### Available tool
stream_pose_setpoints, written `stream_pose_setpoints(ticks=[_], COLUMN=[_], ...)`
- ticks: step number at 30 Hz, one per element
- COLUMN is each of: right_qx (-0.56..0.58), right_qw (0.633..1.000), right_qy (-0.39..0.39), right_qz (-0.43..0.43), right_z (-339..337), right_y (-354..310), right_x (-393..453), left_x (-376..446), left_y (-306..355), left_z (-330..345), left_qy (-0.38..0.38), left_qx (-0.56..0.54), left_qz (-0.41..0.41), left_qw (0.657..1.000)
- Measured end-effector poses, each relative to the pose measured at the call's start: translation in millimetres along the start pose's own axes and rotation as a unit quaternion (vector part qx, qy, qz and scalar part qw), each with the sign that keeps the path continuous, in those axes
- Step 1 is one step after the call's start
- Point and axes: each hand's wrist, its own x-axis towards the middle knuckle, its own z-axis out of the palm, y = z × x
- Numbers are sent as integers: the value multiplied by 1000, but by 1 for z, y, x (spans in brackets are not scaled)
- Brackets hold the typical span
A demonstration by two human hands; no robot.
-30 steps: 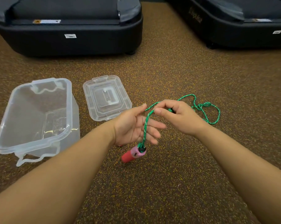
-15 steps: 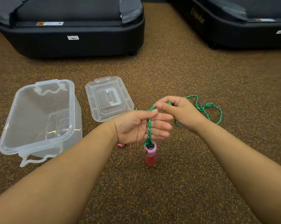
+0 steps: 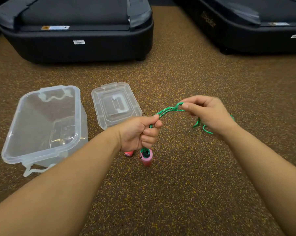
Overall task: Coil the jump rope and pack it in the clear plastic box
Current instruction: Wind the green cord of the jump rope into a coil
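Left hand (image 3: 140, 133) is now fisted around the green rope (image 3: 167, 110), both pink handles hanging below it: one (image 3: 146, 156) in clear view, the other (image 3: 129, 153) only a sliver behind the wrist. A second ago that palm was open with the rope draped over it, so the first wrap looks locked in. Right hand (image 3: 206, 113) has pulled off to the right, pinching a doubled strand at its fingertips; the hands were nearly touching half a second back, now a slack span runs between them. Read: coiling has just started, next loop being drawn out. Remaining rope mostly hidden behind the right hand, length left unclear. Clear plastic box (image 3: 16, 142) sits open on the floor at left, nothing in it, lid (image 3: 99, 103) just beside it. Box's near latch partly covered by the left forearm.
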Motion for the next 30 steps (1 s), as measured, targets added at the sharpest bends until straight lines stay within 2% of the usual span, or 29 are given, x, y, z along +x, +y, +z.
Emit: stream_pose_setpoints(ticks=[4,8,11,15,19,21,22,25,28,30], right_qx=[3,-45,-175,-387,-444,-445,-434,-345,-292,-258], right_qw=[995,987,980,915,868,859,862,901,923,938], right_qy=[100,151,89,-18,-87,-105,-111,-113,-105,-92], right_qz=[-22,-18,-23,-111,-204,-229,-238,-239,-229,-215], right_z=[-6,4,14,33,48,53,55,55,52,48], right_y=[8,32,48,50,36,27,21,7,-4,-11], right_x=[1,-3,-16,-37,-47,-48,-49,-45,-33,-23], left_x=[-3,-4,0,2,5,5,6,5,0,-2], left_y=[1,7,12,14,15,15,14,13,10,9], left_z=[3,13,16,13,10,9,8,7,9,9], left_qy=[-42,-51,7,70,118,147,161,178,134,105], left_qx=[-42,-95,-146,-171,-166,-159,-139,-33,29,106], left_qz=[0,35,87,162,182,178,173,141,96,63], left_qw=[998,994,985,969,962,960,962,973,986,987])
